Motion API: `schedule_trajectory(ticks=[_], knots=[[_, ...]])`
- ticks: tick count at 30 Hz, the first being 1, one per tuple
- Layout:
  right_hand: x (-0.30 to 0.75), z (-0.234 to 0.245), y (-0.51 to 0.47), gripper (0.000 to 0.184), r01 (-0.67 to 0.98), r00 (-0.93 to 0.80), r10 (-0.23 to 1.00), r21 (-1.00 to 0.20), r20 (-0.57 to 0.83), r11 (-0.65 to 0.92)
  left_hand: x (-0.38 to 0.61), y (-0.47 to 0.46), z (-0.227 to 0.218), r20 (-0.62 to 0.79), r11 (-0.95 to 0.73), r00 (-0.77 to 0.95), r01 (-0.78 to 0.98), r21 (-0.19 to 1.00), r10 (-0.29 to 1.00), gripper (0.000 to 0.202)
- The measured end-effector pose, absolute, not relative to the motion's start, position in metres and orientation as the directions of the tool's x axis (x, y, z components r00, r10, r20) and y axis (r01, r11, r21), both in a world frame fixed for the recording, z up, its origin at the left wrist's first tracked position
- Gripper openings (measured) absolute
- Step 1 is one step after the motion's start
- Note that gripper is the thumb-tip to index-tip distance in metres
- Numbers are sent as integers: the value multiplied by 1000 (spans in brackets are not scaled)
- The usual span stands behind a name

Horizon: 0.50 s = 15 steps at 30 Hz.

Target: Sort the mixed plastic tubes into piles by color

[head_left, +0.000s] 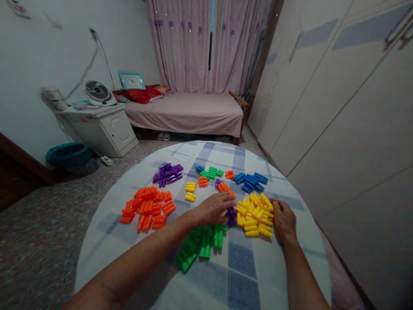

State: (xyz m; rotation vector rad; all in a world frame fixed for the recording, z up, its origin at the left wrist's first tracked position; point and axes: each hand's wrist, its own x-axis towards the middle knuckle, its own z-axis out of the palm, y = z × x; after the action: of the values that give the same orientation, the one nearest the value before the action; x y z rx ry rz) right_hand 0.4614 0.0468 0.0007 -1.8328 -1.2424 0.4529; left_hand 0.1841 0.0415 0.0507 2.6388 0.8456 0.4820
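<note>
Piles of small plastic pegs lie sorted by colour on a round table under a checked cloth [238, 267]. My left hand [217, 207] rests palm down with fingers stretched out, touching the left edge of the yellow pile [255, 215], above the green pile [200, 243] and a few purple pegs [231, 216]. My right hand [284, 217] lies at the yellow pile's right edge, fingers curled against the pegs. An orange pile [147, 207] is at the left. A purple pile [167, 173] and a blue pile [251, 181] sit further back.
Small mixed groups of green, orange, yellow and blue pegs [209, 174] lie at the table's far middle. Beyond stand a bed [187, 112], a white cabinet with a fan [98, 92], a teal basin [67, 154] on the floor, and wardrobe doors [338, 94] along the right.
</note>
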Motion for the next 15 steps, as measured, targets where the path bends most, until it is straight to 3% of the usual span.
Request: schedule_trajectory(ticks=[6,11,15], knots=[[463,-4,48,46,556,443,879,-823,176,-116,197,45,45,78,-751,798,523,403,597,42],[462,-2,48,47,576,438,882,-807,172,-129,197,46,39,49,-705,733,631,323,678,30],[462,0,47,46,580,438,883,-804,169,-133,197,48,36,44,-679,710,652,337,703,21]])
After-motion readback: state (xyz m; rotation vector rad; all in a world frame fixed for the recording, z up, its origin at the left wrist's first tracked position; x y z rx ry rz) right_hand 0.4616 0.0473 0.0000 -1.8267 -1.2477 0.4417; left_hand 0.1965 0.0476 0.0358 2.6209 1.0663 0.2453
